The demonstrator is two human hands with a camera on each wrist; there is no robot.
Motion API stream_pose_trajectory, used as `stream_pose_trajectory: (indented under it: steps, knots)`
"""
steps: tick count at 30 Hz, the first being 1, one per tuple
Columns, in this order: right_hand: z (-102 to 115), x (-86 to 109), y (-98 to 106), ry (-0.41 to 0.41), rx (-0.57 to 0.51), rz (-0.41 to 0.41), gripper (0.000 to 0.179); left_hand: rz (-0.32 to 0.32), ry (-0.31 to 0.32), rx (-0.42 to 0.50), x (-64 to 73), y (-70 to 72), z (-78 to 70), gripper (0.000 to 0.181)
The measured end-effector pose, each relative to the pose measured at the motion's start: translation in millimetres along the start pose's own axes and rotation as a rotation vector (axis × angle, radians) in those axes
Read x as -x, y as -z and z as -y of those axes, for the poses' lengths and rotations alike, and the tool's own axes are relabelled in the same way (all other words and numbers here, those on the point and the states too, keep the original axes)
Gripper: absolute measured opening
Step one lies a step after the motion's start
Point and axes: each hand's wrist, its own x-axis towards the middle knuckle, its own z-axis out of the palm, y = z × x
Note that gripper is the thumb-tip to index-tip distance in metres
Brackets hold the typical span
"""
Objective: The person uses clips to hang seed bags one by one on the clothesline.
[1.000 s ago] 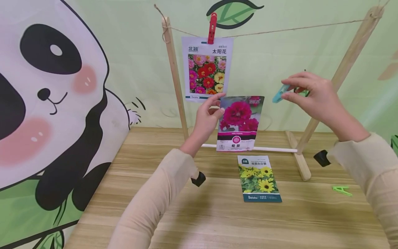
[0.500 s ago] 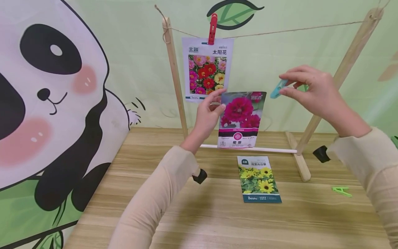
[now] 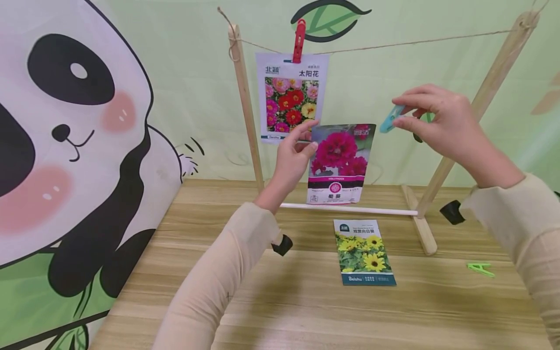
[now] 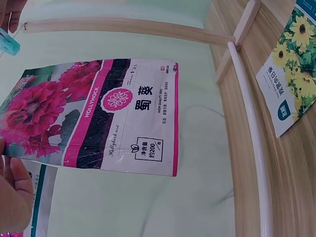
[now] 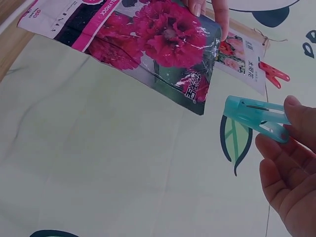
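My left hand (image 3: 294,153) pinches the upper left edge of a hollyhock seed packet (image 3: 339,155) with a magenta flower on it, held upright below the string (image 3: 407,43). To its right, my right hand (image 3: 442,121) grips a light blue clothespin (image 3: 392,119) by its handle ends. In the right wrist view the clothespin (image 5: 254,116) points toward the packet's top edge, apart from it. Behind the left fingers hangs another seed packet (image 3: 290,97) with mixed flowers, fixed to the string by a red clothespin (image 3: 299,41).
A sunflower seed packet (image 3: 365,253) lies on the wooden table (image 3: 280,306). A green clothespin (image 3: 481,269) lies at the right. Wooden posts (image 3: 246,107) carry the string, with a white rod (image 3: 385,210) low between them. A panda-printed backdrop (image 3: 175,97) stands behind.
My left hand has raised the hollyhock packet a little, closer to the string. My right hand has moved slightly up and left with the light blue clothespin.
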Motion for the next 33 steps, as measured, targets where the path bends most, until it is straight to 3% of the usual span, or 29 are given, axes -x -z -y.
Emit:
stream_pose_trajectory:
  steps: [12, 22, 33]
  knots:
    - [4, -7.2, 5, -0.012, -0.012, -0.002, 0.03, -0.007, -0.015, 0.01, -2.1, -1.1, -3.9, 0.041]
    - [7, -12.6, 10, -0.028, 0.007, -0.014, 0.03, -0.012, -0.074, 0.001, -4.8, -3.3, -8.0, 0.04]
    - [9, -19.2, 13, -0.047, 0.016, -0.009, 0.03, -0.023, -0.097, -0.029, 5.0, -4.3, -38.5, 0.038]
